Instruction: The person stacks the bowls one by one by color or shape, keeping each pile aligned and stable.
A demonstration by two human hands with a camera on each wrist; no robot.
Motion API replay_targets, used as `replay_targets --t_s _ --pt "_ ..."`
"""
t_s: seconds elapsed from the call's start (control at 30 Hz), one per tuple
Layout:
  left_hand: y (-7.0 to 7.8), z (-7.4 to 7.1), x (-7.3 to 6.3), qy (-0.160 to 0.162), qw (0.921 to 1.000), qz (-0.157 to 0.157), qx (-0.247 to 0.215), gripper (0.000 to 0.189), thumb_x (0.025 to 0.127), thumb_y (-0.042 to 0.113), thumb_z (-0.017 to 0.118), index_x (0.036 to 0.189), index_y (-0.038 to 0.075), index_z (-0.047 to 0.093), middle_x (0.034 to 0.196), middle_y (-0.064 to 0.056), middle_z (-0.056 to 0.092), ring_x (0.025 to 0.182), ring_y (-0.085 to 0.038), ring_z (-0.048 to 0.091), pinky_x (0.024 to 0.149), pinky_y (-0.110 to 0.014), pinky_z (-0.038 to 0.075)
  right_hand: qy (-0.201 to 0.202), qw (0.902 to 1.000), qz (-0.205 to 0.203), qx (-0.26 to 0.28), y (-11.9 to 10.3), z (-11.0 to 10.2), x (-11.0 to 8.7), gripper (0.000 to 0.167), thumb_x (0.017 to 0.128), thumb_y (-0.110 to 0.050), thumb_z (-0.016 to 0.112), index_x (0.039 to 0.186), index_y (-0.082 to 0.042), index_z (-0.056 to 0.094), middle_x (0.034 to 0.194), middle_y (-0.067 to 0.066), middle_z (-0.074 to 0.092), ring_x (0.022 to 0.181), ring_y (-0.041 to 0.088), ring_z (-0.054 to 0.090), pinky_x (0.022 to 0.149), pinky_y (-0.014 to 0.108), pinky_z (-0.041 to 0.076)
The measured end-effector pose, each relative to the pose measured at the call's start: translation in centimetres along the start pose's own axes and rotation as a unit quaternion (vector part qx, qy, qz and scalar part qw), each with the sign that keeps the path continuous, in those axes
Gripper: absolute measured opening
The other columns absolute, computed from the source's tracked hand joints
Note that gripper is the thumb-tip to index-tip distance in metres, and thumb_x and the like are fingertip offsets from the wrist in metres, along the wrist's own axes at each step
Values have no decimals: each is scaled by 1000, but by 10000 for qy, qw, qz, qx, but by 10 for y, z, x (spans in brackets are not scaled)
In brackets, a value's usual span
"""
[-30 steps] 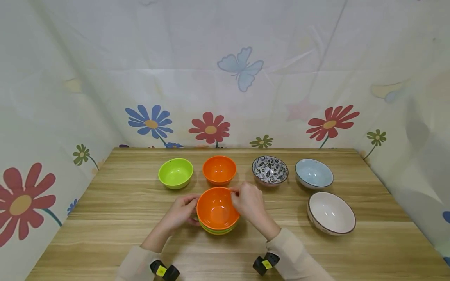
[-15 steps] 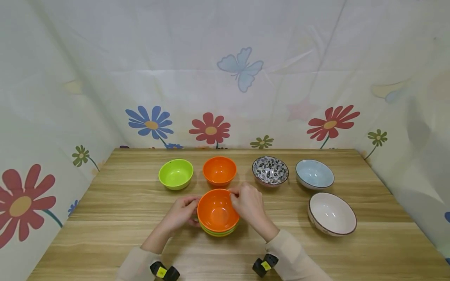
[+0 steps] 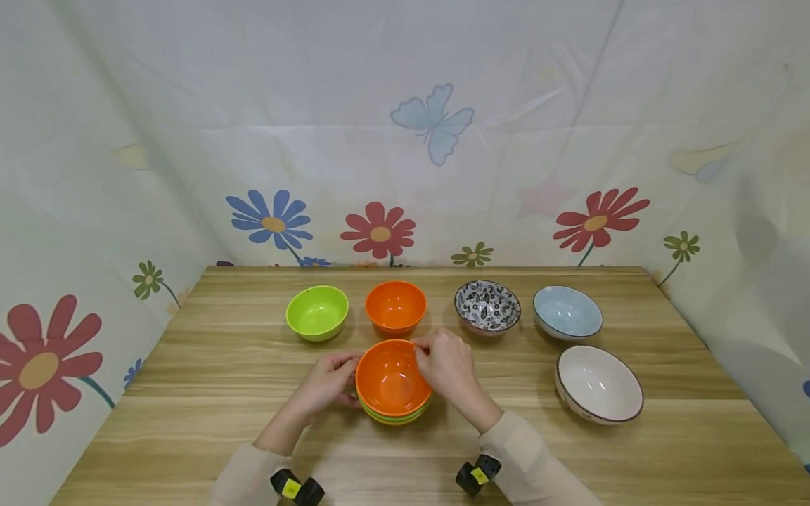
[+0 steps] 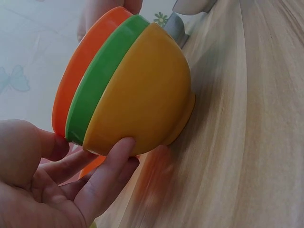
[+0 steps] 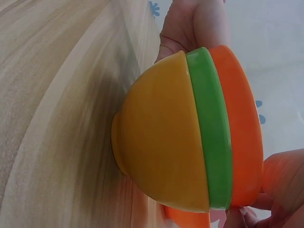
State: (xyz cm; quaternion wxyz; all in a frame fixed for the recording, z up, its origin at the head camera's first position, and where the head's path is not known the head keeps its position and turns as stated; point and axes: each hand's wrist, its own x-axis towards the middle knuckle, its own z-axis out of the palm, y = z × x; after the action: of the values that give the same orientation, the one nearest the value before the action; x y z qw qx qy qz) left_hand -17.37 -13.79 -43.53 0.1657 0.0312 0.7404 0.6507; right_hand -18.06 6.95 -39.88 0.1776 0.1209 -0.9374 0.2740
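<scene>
In the head view a stack of bowls stands on the table near the front middle. An orange bowl [image 3: 394, 379] is on top, nested in a green bowl [image 4: 102, 78], with a yellow bowl [image 4: 147, 90] lowest, its foot on the wood. My left hand [image 3: 329, 383] holds the stack's left side, thumb at the orange rim and fingers against the yellow wall. At the far right rim, my right hand [image 3: 446, 362] pinches the orange bowl's edge with thumb and finger. Its other fingers are partly hidden.
Behind the stack stand a lime-green bowl [image 3: 317, 314] and another orange bowl [image 3: 395, 308]. To the right are a black-and-white patterned bowl [image 3: 487, 307], a light blue bowl [image 3: 567, 313] and a larger white bowl [image 3: 598, 385] with a dark rim. A printed curtain [image 3: 316, 161] surrounds the wooden table [image 3: 209, 372].
The top orange bowl sits very slightly lower than one second ago. Both hands keep their places on the stack, and the other bowls have not moved.
</scene>
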Motion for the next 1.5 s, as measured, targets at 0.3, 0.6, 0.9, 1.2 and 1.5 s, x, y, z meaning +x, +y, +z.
replay_targets --t_s 0.3,0.6,0.9,1.2,1.5 --pt "3 0 0 -24 10000 6 -5 38 96 14 39 127 -6 50 122 -24 55 88 -22 64 64 -41 57 24 9999 -74 -112 2 1 0 15 74 -6 66 83 -11 77 75 6 65 67 22 60 48 32 46" --pt "1 0 1 24 10000 -24 -26 37 96 14 39 126 -5 50 121 -23 56 86 -21 64 64 -41 57 26 9999 -56 -97 2 0 -2 14 75 -7 66 84 -11 77 71 4 61 67 21 58 50 33 46" --pt "0 -2 0 -25 10000 13 -25 37 96 14 40 127 -5 50 121 -23 56 84 -21 65 64 -41 57 -67 9999 -133 5 4 3 -3 15 76 -9 67 89 -10 76 67 2 52 58 14 47 45 25 37" --pt "-1 -1 -1 -1 10000 -6 -8 37 96 15 41 126 -5 51 120 -22 57 83 -21 65 64 -41 58 -302 9988 -246 289 7 -2 -8 17 81 -14 66 96 -10 73 71 2 53 58 10 48 46 19 37" --pt "-2 -2 -1 -1 10000 -4 -21 37 96 15 41 125 -5 52 119 -22 57 81 -20 64 64 -40 58 -481 9963 -432 566 13 -7 -12 21 83 -13 64 103 -10 70 76 0 57 66 16 57 53 17 44"
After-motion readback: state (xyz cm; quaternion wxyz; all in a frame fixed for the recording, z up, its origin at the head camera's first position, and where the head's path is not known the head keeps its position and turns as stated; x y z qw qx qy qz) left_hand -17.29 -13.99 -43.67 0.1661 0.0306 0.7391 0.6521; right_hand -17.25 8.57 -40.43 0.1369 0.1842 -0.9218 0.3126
